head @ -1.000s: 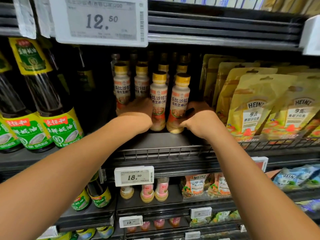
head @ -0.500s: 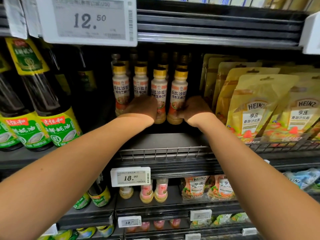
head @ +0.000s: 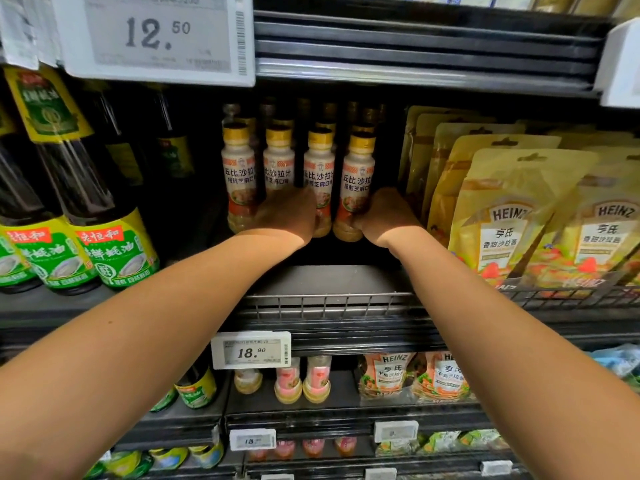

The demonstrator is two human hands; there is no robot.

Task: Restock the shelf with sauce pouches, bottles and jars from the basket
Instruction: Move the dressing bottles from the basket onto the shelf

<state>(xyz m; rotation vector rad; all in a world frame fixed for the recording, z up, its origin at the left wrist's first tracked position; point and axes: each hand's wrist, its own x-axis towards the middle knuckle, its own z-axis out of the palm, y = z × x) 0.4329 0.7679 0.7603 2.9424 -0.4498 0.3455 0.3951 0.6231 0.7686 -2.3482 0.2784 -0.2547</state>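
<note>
Left hand and right hand, clamped on two dressing bottles, have shoved them back from the wire rail, so they're pretty much shelved.

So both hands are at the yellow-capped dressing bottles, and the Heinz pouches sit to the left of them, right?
Not quite. The head view shows the left hand and right hand at the yellow-capped dressing bottles, but the Heinz pouches sit to the right of them, not the left.
</note>
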